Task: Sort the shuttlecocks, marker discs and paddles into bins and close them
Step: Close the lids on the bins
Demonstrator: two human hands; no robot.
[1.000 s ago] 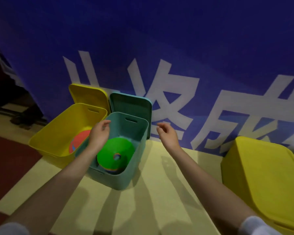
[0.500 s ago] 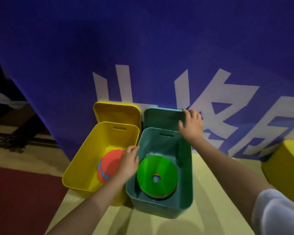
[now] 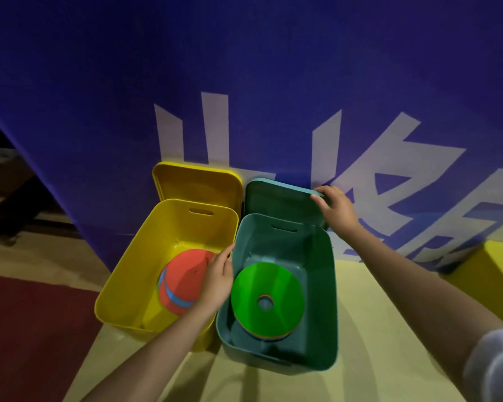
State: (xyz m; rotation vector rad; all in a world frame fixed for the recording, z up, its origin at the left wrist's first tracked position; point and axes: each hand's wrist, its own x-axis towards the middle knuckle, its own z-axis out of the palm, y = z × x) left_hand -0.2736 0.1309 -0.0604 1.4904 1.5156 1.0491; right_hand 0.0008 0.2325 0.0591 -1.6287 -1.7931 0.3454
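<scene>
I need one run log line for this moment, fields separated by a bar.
right hand grips teal lid corner | left hand on teal bin rim | green disc stack inside | bins open

2 bare forearms, white sleeve (image 3: 494,369) on right arm

I see both bins open on top: the teal bin (image 3: 328,300) has free depth above its green disc (image 3: 267,300), the yellow bin (image 3: 122,285) beside its orange discs (image 3: 180,282). The bins touch, with no gap between. Behind, both lids (image 3: 198,184) and the blue banner (image 3: 244,82) block passage. The floor (image 3: 375,358) right of the teal bin is free.
</scene>
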